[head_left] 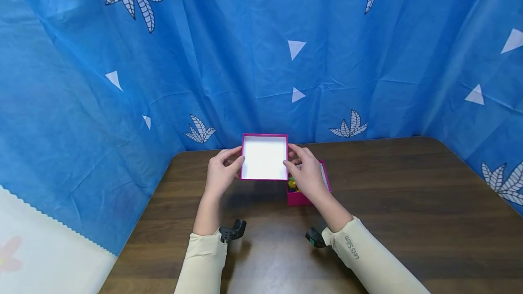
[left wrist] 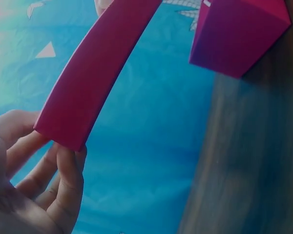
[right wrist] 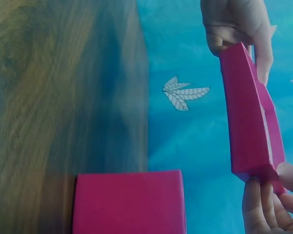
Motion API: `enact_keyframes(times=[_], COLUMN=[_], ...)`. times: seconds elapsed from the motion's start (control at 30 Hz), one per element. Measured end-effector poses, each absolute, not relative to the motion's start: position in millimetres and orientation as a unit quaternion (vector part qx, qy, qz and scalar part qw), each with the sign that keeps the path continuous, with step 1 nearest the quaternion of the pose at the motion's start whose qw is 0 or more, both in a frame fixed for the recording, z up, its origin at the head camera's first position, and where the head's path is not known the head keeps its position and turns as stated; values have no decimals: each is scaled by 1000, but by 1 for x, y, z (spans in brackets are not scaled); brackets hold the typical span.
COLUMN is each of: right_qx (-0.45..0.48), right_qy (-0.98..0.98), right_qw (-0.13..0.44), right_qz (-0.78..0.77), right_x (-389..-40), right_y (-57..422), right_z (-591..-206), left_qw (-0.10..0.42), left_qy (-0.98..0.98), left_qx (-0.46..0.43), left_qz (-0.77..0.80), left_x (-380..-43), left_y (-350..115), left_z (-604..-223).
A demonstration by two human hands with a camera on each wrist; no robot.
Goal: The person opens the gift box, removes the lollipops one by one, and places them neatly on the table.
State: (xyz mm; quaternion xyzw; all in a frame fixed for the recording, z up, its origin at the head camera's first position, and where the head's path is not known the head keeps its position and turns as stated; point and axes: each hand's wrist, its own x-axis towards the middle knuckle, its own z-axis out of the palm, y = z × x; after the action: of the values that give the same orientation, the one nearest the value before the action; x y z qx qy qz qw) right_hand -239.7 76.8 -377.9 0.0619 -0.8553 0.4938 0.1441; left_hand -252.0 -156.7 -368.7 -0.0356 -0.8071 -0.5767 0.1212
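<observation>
A pink box lid [head_left: 264, 158] is held up above the table, its white inside turned toward the head camera. My left hand [head_left: 220, 171] pinches its left edge, thumb on the near side and fingers behind. At the right edge my right hand [head_left: 306, 171] grips it the same way. In the left wrist view the lid [left wrist: 97, 78] shows its narrow pink side. Behind my right hand stands the pink box [head_left: 299, 199] on the table, partly hidden by that hand and the lid. Small colourful items [head_left: 292, 185] show inside it.
The brown wooden table [head_left: 388, 221] extends to both sides and toward me. A blue curtain [head_left: 261, 58] with leaf and triangle prints hangs behind its far edge. Black wrist mounts [head_left: 234, 230] sit at both cuffs. Pale cloth [head_left: 45, 244] hangs at the left.
</observation>
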Motion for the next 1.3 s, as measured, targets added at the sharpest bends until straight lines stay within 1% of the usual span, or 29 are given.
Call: enact_keyframes(times=[0.13,0.23,0.47,0.67,0.8,0.93,1.03,1.3], right_qx=[86,107,129,148,149,165,178,178], right_qy=[-862,-875,-914,-941,-954,-962,-965,-975], right_qw=[140,122,51,35,15,8,16,14], right_qz=[479,456,382,302,258,216,190,136], right_x=[-238,-235,-231,-228,-228,-228,-227,-227], right_y=[67,60,46,35,29,21,16,10], right_z=[-381,-381,-383,-387,-390,-395,-398,-407], left_qw=[113,102,59,7,-12,-17,-20,-37], left_qy=[-816,-821,-848,-871,-884,-896,-903,-906], left_qx=[-6,4,22,46,51,55,57,66], left_qz=[-567,-562,-527,-489,-465,-440,-425,-416], left_x=[-253,-255,-258,-257,-259,-260,-262,-264], left_y=[-166,-174,-188,-192,-193,-195,-196,-197], left_z=[-370,-371,-375,-384,-390,-395,-399,-409])
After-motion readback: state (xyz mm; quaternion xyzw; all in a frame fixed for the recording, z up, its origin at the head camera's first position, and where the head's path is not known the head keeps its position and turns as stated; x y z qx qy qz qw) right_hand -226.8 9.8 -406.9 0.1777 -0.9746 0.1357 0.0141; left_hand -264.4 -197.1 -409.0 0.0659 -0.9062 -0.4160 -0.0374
